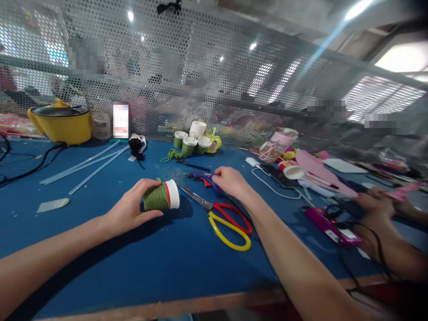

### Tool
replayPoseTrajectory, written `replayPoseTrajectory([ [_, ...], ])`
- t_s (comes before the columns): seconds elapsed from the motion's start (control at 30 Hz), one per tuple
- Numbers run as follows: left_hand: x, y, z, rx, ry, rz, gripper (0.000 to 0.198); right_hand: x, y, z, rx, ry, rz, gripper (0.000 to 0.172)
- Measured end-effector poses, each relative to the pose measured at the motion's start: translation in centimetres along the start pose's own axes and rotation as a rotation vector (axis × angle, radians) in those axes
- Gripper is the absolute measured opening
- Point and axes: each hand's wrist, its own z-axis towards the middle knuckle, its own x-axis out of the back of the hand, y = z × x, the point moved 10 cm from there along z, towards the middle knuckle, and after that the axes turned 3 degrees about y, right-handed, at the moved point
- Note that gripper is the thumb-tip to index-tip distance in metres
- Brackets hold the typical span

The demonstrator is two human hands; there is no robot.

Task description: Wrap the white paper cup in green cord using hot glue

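Note:
My left hand (133, 205) is wrapped round a paper cup (159, 196) lying on its side above the table. Green yarn covers most of the cup, leaving a red band and a white end facing right. My right hand (230, 180) is closed at the back of a blue glue gun (203, 177) with a red trigger; the nozzle points left. Between my hands lie scissors (212, 207) with one red and one yellow handle loop, blades toward the cup. Pliers (194, 165) with dark blue handles rest just beyond the glue gun.
Several yarn-wrapped cups (190, 145) stand at the back beside loose green yarn (172, 154). Clear glue sticks (83, 165), a yellow electric pot (65, 125) and a phone (121, 120) are left. A purple power strip (329, 225) lies right, near another person's hands (376, 203).

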Motion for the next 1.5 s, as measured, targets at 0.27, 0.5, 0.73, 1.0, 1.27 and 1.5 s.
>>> replayPoseTrajectory([
  [0.27,0.1,1.0,-0.2,-0.105,0.024,0.084,0.043,-3.4,3.0,0.1,-0.104,-0.084,0.03,0.017],
  [0.5,0.3,0.4,0.0,-0.049,0.011,0.003,0.046,-1.5,-0.1,-2.9,-0.068,-0.165,0.289,0.007],
  [0.73,-0.4,-2.8,0.1,0.218,-0.021,-0.259,0.05,-1.5,-5.6,-7.4,0.076,-0.344,0.577,0.02],
  [1.0,-1.3,-3.8,-0.2,0.364,-0.122,-0.416,0.045,-1.7,-6.3,-9.2,0.103,-0.307,0.402,0.023],
  [1.27,-1.4,-4.5,-0.4,0.424,-0.159,-0.374,0.047,-1.3,-6.9,-9.8,0.194,-0.264,0.33,0.021],
  [1.5,-1.5,-4.4,-0.4,0.445,-0.172,-0.377,0.048,-1.8,-6.6,-10.0,0.153,-0.3,0.321,0.022],
])
